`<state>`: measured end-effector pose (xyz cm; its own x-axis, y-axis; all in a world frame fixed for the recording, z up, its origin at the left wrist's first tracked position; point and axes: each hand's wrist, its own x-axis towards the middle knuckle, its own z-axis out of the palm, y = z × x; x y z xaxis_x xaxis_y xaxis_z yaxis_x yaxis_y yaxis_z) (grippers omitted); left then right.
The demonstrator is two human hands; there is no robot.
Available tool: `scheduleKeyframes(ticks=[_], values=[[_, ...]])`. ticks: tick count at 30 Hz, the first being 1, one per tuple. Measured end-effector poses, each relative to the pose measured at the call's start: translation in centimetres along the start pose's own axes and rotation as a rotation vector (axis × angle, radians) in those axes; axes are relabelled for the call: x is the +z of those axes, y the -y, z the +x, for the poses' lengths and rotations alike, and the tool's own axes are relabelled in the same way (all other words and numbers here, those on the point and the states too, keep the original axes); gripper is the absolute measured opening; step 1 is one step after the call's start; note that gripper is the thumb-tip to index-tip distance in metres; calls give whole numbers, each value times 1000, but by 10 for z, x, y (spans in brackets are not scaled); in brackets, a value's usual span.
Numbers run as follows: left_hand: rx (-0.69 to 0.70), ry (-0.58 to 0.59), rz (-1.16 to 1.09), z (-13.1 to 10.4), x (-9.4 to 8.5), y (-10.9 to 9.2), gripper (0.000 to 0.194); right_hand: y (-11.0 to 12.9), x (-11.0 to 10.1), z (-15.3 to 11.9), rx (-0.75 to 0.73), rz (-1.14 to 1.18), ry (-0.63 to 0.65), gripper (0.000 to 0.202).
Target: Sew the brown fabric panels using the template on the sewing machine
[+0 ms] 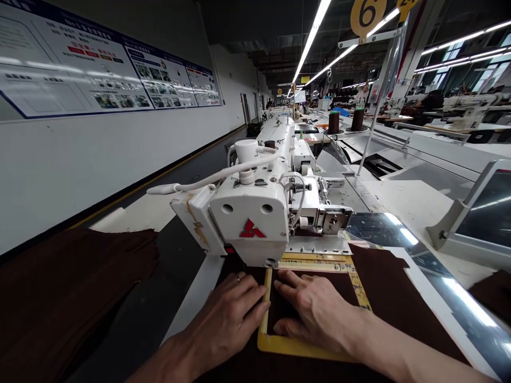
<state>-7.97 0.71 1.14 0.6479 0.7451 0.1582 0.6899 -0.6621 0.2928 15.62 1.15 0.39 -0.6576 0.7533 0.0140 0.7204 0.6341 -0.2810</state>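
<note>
Dark brown fabric (pixel 387 287) lies under a yellow frame-shaped template (pixel 295 347) in front of a white sewing machine (pixel 247 213). My left hand (pixel 227 308) rests on the fabric, its fingertips touching the template's left bar; nothing shows in its grasp. Inside the frame, my right hand (pixel 315 308) lies palm down on the fabric with its fingers stretched out and the thumb apart. Its wrist crosses the template's near bar. The machine's head stands just beyond both hands, above the template's far edge, and the needle area is hidden.
A pile of brown fabric pieces (pixel 80 287) lies at the left. On the right are a glossy plate (pixel 439 287) and a tilted screen (pixel 483 213). Two thread cones (pixel 334 123) stand behind the machine, near a clear upright panel (pixel 377 101). More sewing stations fill the background.
</note>
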Motion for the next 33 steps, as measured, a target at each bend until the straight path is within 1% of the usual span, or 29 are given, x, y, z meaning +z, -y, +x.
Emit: scheduleKeyframes(ticks=[4,8,12,15,19,23,28,31,33], values=[[-64,71,60,13,8,-1,24,-3,-3,0,-24,51,-3,58],[-96,148,134,22,14,1,40,-7,-5,3,-65,97,-7,52],[-173,225,232,28,17,-3,41,-9,-5,3,-69,129,-17,50],[-188,239,311,26,23,-5,44,-12,-6,-5,-19,118,-28,47],[-175,160,372,21,34,-3,47,-20,-3,-26,97,84,-31,48],[-131,112,399,20,36,-3,47,-31,3,-47,165,-2,-53,46],[-146,178,423,26,30,-6,47,-35,2,-56,272,-71,-102,45],[-150,238,448,32,29,-7,49,-35,-3,-59,326,-172,-86,43],[-157,278,459,34,29,-7,50,-36,-3,-63,352,-194,-75,39]])
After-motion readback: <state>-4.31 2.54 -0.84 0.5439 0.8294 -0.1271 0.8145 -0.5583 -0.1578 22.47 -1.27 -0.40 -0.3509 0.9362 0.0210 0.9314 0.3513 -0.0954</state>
